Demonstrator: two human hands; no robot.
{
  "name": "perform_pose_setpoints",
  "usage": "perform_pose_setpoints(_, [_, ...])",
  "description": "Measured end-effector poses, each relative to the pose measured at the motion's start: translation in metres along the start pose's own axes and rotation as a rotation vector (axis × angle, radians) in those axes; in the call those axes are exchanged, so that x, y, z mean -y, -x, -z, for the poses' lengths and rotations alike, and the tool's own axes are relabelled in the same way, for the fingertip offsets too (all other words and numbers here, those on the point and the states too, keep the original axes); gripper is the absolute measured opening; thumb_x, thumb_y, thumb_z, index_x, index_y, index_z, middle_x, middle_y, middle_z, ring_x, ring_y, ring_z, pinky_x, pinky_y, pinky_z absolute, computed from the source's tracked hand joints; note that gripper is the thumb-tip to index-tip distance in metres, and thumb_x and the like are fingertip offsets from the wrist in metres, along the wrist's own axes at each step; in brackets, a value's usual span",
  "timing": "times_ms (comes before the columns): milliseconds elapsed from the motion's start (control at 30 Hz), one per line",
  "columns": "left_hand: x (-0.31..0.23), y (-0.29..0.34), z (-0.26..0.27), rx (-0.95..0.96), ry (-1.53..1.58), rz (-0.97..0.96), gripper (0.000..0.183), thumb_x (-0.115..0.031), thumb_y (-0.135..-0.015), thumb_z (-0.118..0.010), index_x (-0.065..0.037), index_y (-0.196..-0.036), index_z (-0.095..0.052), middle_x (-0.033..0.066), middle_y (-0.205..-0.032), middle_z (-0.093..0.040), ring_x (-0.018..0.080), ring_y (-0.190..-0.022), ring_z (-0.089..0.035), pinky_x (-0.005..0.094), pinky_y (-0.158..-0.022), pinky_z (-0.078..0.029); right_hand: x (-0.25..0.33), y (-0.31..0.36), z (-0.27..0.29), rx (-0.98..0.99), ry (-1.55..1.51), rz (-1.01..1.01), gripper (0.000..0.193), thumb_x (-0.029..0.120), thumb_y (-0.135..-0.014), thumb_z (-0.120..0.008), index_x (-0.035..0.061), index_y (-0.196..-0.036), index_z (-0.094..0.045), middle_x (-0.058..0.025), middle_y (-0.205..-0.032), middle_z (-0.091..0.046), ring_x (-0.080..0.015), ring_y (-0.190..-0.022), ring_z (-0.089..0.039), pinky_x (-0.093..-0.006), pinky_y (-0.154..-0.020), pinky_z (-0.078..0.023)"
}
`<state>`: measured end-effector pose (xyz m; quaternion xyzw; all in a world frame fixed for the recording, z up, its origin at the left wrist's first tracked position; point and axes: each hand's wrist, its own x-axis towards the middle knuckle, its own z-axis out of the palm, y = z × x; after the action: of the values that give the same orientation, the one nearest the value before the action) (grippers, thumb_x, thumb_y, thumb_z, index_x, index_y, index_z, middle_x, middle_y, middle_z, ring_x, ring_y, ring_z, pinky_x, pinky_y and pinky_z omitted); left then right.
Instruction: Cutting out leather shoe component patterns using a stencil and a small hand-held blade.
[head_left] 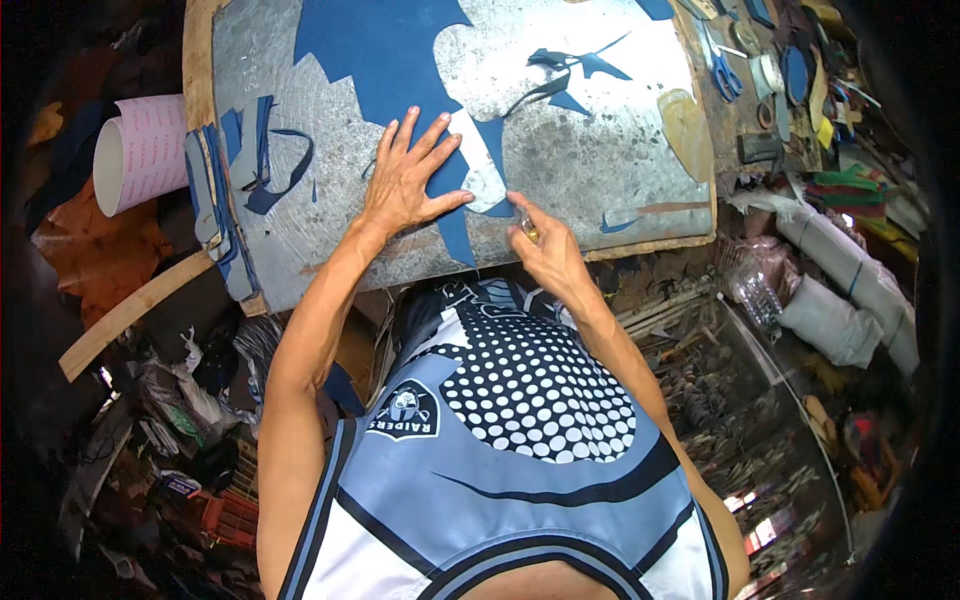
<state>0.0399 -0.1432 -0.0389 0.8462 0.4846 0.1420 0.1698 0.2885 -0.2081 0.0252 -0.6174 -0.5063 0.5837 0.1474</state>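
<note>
Blue leather (385,50) with jagged cut edges lies across the metal-topped table (310,230). On it rests a white, round-ended template (482,175), slanting toward me. My left hand (408,180) presses flat on the leather, fingers spread, its thumb and fingertips reaching the template's left edge. Closed round a small knife (528,228) with a yellowish handle, my right hand (558,258) is at the template's rounded near end. The index finger points along the tool; the blade itself is too small to make out. A narrow blue strip (455,238) hangs toward the table's front edge.
Dark and blue offcuts (570,75) lie at the far right, with a blue scrap (618,225) nearer. Cut blue pieces (215,190) stack at the left edge beside a paper roll (145,155). Blue-handled scissors (724,75) and tapes sit on the right-hand bench. Wrapped rolls (840,255) stand right.
</note>
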Motion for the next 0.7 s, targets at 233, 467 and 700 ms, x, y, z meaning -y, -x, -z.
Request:
perform_pose_setpoints(233, [-0.019, -0.006, 0.018, 0.041, 0.0, -0.058, 0.057, -0.042, -0.078, -0.078, -0.011, -0.124, -0.066, 0.0163, -0.151, -0.043, 0.0419, -0.146, -0.025, 0.0578, -0.119, -0.02, -0.01, 0.063, -0.018, -0.052, -0.806, -0.287, 0.045, 0.03, -0.104, -0.05, 0.0007, -0.138, -0.047, -0.0033, -0.072, -0.054, -0.0109, -0.053, -0.054, -0.0244, -0.047, -0.047])
perform_pose_setpoints(467, [-0.029, -0.091, 0.056, 0.702, 0.019, -0.156, 0.045, -0.052, -0.089, -0.062, -0.01, -0.099, -0.077, 0.0163, -0.12, -0.066, 0.0353, -0.111, -0.063, 0.0554, -0.108, -0.039, 0.009, 0.037, -0.026, -0.03, 0.048, 0.09, 0.039, 0.017, -0.096, -0.06, -0.0043, -0.128, -0.055, -0.0208, -0.103, -0.068, -0.0356, -0.087, -0.068, -0.0435, -0.078, -0.053])
perform_pose_setpoints(700, [-0.018, -0.172, 0.04, 1.216, 0.484, 0.207, 0.129, -0.091, -0.069, -0.054, 0.011, -0.147, -0.038, 0.0282, -0.153, -0.038, 0.0468, -0.139, -0.04, 0.0582, -0.115, -0.029, 0.037, -0.061, -0.036, -0.29, 0.427, 0.5, 0.033, 0.012, -0.091, -0.057, -0.0017, -0.121, -0.061, -0.0276, -0.103, -0.065, -0.0472, -0.097, -0.063, -0.0496, -0.086, -0.052])
